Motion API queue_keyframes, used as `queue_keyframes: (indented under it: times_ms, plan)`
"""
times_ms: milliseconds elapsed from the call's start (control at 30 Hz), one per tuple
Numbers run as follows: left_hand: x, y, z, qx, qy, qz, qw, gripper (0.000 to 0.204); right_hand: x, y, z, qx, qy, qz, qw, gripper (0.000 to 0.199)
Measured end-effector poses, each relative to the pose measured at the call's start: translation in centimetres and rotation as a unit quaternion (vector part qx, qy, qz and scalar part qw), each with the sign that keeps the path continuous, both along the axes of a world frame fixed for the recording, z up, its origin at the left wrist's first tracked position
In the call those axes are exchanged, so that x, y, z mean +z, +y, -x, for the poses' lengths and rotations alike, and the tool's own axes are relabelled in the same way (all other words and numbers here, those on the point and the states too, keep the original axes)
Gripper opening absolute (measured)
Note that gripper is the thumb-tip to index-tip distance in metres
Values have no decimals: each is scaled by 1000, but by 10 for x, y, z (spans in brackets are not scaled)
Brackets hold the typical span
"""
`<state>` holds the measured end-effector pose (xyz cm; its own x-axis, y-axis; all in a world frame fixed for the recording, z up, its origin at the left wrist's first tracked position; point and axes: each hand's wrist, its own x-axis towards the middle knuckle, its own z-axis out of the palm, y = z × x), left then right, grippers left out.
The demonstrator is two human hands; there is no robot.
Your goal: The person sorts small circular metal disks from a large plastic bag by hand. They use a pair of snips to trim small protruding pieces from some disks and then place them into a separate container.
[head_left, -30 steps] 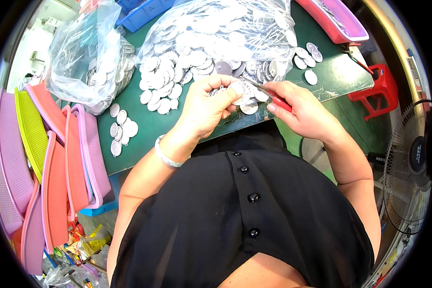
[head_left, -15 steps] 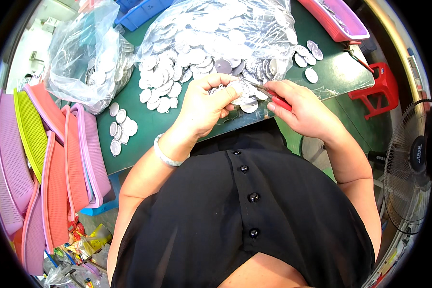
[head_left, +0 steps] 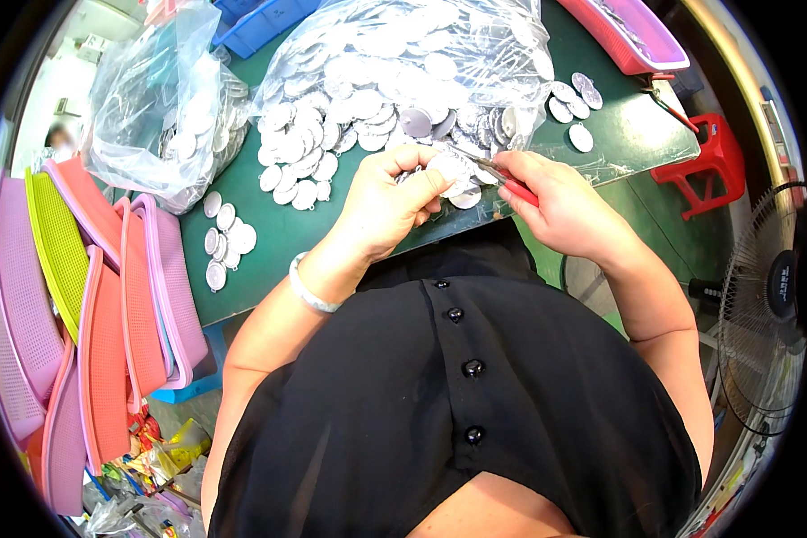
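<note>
My left hand [head_left: 386,193] pinches a round silvery metal disc [head_left: 451,168] between thumb and fingers near the table's front edge. Closed around red-handled pliers [head_left: 522,191], my right hand [head_left: 565,197] holds their dark jaws close to that disc; whether they grip it I cannot tell. Beyond both hands, a heap of similar discs [head_left: 300,148], some with a small loop at the rim, spills from a large clear plastic bag [head_left: 403,54]. Small groups of discs lie at the left [head_left: 229,235] and at the right [head_left: 581,137] on the green table [head_left: 269,260].
Another clear bag with discs [head_left: 166,134] stands at the far left. Stacked pink, purple and green baskets [head_left: 108,323] crowd the table's left side. A pink basket [head_left: 632,40] sits at the far right, above a red stool [head_left: 710,166]. A fan [head_left: 762,296] stands at the right.
The disc in my left hand is turned more face-up and looks brighter. The pliers and both hands have shifted only slightly. Part of a person now shows at the far left.
</note>
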<state>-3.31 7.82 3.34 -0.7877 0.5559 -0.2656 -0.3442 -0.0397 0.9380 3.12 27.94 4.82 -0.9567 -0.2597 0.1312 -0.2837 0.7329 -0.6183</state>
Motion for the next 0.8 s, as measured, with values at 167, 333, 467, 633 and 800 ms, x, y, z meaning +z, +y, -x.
queue_keyframes:
  times_ms: [167,333,467,633,800]
  plan:
    - [-1,0,0,2,8,3,1000,15,-1,3,2,25,-27,-7,999,23]
    - [2,-1,1,6,-4,17,1000,15,-1,2,2,28,-22,-4,999,23]
    - [4,-2,2,-1,3,20,1000,16,0,2,2,31,-21,-8,999,23]
    - [3,-3,1,-12,18,19,1000,17,1,4,5,43,-84,40,995,23]
    - [1,-6,0,-12,20,8,1000,18,1,6,6,41,-153,71,985,25]
